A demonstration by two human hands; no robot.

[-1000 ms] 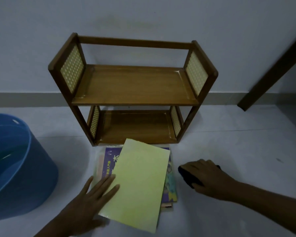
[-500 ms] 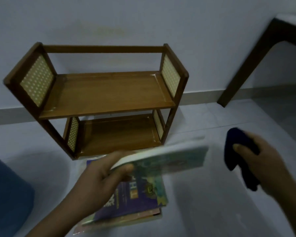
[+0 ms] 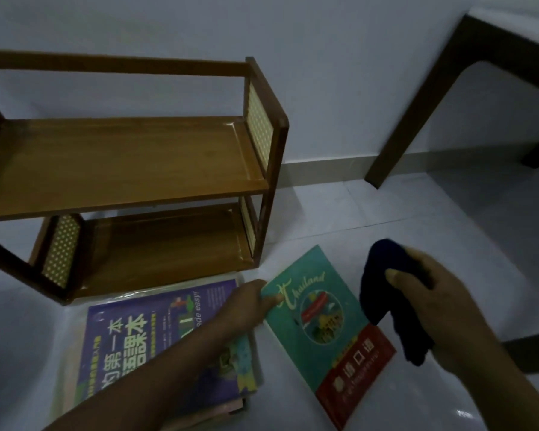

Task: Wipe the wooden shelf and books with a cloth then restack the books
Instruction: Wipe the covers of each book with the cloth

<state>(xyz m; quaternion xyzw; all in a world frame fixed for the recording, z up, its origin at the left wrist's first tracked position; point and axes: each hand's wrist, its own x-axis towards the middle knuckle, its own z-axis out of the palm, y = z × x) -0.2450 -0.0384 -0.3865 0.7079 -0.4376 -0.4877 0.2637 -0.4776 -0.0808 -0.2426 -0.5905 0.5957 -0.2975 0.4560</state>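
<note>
A two-tier wooden shelf (image 3: 131, 163) with woven side panels stands empty against the wall. In front of it a stack of books (image 3: 131, 346) lies on the floor, a purple one on top. To its right lies a teal and red Thailand book (image 3: 327, 334), flat on the tiles. My left hand (image 3: 246, 306) grips that book's left edge near the top corner. My right hand (image 3: 433, 303) hovers over the book's right side, shut on a dark blue cloth (image 3: 386, 281).
A dark wooden table leg (image 3: 417, 104) slants down to the floor at the right, with the tabletop at the upper right corner. The white tiled floor (image 3: 402, 213) lies open between shelf and table. The wall runs behind.
My left hand lifted the top book off the stack, turned it over and laid it on the floor to the right. My right hand picked up the cloth and raised it. The view swung right.
</note>
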